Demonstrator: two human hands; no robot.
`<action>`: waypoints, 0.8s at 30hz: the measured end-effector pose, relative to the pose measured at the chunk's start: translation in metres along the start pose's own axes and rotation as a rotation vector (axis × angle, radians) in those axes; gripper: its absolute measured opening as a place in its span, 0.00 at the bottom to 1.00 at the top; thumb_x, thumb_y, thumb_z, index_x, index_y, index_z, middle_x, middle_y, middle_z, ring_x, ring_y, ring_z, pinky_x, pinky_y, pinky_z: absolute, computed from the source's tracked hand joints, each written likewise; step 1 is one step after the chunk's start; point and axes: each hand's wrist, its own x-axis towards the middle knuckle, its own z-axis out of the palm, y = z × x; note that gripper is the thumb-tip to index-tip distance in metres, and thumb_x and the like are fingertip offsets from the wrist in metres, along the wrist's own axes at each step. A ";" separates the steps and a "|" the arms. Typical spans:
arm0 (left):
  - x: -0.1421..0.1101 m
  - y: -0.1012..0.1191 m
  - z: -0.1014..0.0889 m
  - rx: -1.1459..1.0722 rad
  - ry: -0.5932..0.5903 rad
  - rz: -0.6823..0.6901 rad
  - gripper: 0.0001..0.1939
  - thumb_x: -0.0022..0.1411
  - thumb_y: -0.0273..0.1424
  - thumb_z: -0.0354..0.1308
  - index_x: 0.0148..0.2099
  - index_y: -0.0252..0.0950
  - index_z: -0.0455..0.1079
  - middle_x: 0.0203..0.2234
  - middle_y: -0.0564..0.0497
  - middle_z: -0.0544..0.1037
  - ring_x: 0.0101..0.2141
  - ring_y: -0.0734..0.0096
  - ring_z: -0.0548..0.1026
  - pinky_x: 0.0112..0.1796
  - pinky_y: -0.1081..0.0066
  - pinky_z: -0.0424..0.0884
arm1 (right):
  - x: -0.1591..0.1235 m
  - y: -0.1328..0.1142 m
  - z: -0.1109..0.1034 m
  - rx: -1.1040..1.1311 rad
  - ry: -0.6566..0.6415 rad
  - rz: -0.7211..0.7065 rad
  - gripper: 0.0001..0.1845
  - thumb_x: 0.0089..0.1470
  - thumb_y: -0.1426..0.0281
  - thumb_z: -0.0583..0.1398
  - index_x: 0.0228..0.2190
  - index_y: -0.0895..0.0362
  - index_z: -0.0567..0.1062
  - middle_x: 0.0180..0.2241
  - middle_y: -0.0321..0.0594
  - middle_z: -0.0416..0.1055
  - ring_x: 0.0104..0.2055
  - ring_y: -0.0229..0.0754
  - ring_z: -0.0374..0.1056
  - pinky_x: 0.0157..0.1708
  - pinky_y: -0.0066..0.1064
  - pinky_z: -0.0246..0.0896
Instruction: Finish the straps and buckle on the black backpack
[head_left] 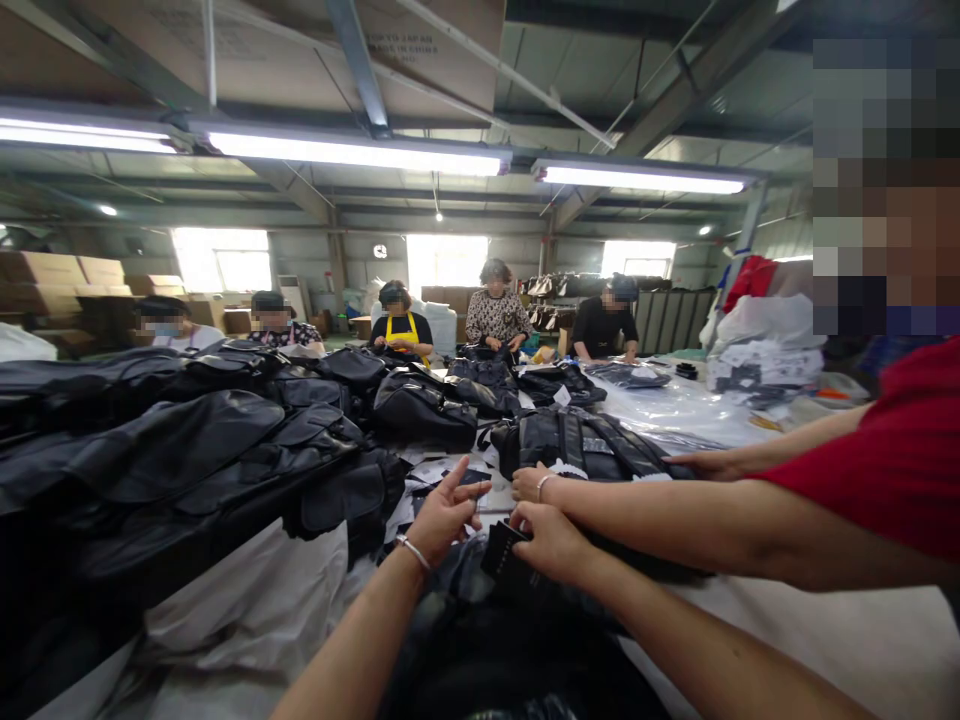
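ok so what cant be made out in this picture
Head view: the smaller print on the black tag; too small and blurred, with the right hand covering one edge.
Head view: the near end of the dark item in front; cut off by the bottom edge.
Head view: part of the backpack's near side; hidden behind a co-worker's forearm.

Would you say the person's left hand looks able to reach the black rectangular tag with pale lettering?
Probably yes: the left hand is open and nearby, and nothing visible blocks its way to the black tag in the right hand.
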 end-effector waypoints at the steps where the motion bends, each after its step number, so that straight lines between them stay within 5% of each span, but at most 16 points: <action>1: -0.001 0.000 0.003 0.027 -0.027 0.015 0.49 0.50 0.18 0.58 0.70 0.44 0.43 0.54 0.40 0.74 0.19 0.83 0.71 0.19 0.79 0.66 | 0.000 -0.004 -0.002 0.003 0.014 -0.002 0.13 0.40 0.77 0.62 0.33 0.57 0.74 0.27 0.33 0.71 0.28 0.36 0.64 0.26 0.25 0.49; 9: -0.019 0.006 0.016 0.462 -0.304 0.115 0.56 0.49 0.17 0.57 0.71 0.53 0.33 0.54 0.46 0.74 0.20 0.78 0.74 0.20 0.75 0.71 | 0.004 -0.034 -0.007 -0.039 0.191 -0.048 0.10 0.45 0.75 0.62 0.33 0.57 0.70 0.29 0.37 0.72 0.33 0.40 0.67 0.32 0.28 0.52; 11: -0.020 0.006 0.017 0.509 -0.256 0.118 0.56 0.47 0.16 0.57 0.71 0.51 0.35 0.41 0.52 0.80 0.21 0.75 0.74 0.22 0.74 0.72 | 0.003 -0.037 -0.003 -0.066 0.201 -0.090 0.08 0.49 0.73 0.61 0.35 0.57 0.71 0.29 0.37 0.73 0.33 0.41 0.68 0.32 0.28 0.51; 14: -0.018 0.004 0.018 0.521 -0.135 0.116 0.54 0.45 0.16 0.58 0.71 0.46 0.44 0.23 0.60 0.75 0.20 0.73 0.73 0.22 0.75 0.71 | -0.001 -0.035 0.003 -0.111 0.245 -0.239 0.09 0.58 0.70 0.55 0.41 0.55 0.71 0.31 0.38 0.74 0.34 0.42 0.70 0.33 0.29 0.53; 17: -0.015 -0.003 0.016 0.474 -0.046 0.100 0.50 0.45 0.16 0.60 0.69 0.45 0.50 0.21 0.62 0.74 0.20 0.73 0.74 0.24 0.75 0.72 | -0.001 -0.029 0.005 -0.083 0.355 -0.317 0.12 0.62 0.71 0.49 0.40 0.55 0.72 0.34 0.40 0.75 0.38 0.42 0.70 0.37 0.28 0.55; 24: -0.011 -0.020 -0.002 0.174 0.258 -0.025 0.43 0.55 0.26 0.65 0.69 0.35 0.49 0.25 0.55 0.76 0.24 0.70 0.78 0.20 0.78 0.67 | 0.000 -0.006 0.007 0.020 0.496 -0.180 0.13 0.63 0.69 0.48 0.36 0.57 0.71 0.33 0.42 0.73 0.37 0.43 0.69 0.38 0.30 0.57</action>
